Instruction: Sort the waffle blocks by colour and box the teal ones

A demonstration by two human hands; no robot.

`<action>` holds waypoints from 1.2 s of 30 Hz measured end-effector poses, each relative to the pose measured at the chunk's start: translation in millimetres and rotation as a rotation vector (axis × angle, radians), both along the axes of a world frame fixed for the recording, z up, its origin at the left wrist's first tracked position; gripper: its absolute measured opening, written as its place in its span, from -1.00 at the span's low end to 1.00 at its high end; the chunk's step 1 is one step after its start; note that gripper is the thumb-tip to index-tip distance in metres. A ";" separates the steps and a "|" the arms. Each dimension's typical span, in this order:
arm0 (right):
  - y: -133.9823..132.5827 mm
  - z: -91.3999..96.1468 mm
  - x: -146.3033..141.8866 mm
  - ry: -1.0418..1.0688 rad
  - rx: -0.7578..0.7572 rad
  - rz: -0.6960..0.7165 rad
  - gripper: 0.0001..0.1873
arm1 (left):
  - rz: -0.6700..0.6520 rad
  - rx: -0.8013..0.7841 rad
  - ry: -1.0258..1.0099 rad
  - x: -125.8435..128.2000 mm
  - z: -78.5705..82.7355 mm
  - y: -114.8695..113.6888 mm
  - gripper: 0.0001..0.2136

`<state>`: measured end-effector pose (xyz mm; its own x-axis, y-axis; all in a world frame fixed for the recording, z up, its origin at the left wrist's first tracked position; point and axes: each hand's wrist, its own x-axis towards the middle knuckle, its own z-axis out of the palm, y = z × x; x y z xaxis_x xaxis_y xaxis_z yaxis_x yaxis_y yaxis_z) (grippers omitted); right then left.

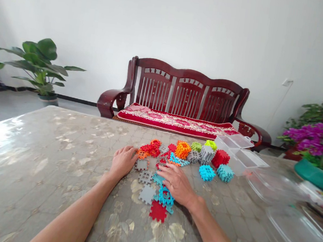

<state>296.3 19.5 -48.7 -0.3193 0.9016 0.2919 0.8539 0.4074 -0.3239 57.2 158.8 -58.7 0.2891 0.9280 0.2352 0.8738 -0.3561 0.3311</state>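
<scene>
My left hand (123, 160) rests palm down on the table, fingers together and loosely stretched, at the left edge of a spread of toothed plastic puzzle tiles. Close by its fingertips are an orange tile (142, 154) and a grey tile (142, 164). My right hand (178, 182) lies over the spread, fingers reaching left above a teal tile (158, 178); whether it touches it I cannot tell. Nearer me are a grey windowed tile (145, 176), a plain grey tile (147, 194), a blue tile (166, 195) and a red tile (158, 211).
Behind my right hand stand stacks of tiles: orange (183, 150), grey (207, 154), red (221, 158), blue (207, 173) and teal (225, 173). A clear compartment box (240, 162) and clear lids (298, 232) lie right. Flowers in a green pot (314, 175) stand beyond.
</scene>
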 end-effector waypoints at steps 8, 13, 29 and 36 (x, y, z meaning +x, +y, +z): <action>3.8 13.5 -8.0 -0.121 -0.111 0.087 -0.32 | 0.001 -0.008 0.002 -0.8 -1.6 1.2 -0.64; 3.9 12.6 -10.3 -0.094 -0.045 0.082 -0.30 | 0.003 -0.010 -0.005 -1.2 -2.6 2.3 -0.64; -4.0 18.0 19.4 0.265 0.263 -0.060 -0.68 | 0.014 -0.009 0.006 -0.5 2.6 -1.8 -0.65; -5.7 -8.5 44.2 0.416 0.138 -0.230 -0.42 | -0.006 -0.027 0.008 -1.1 1.4 0.3 -0.64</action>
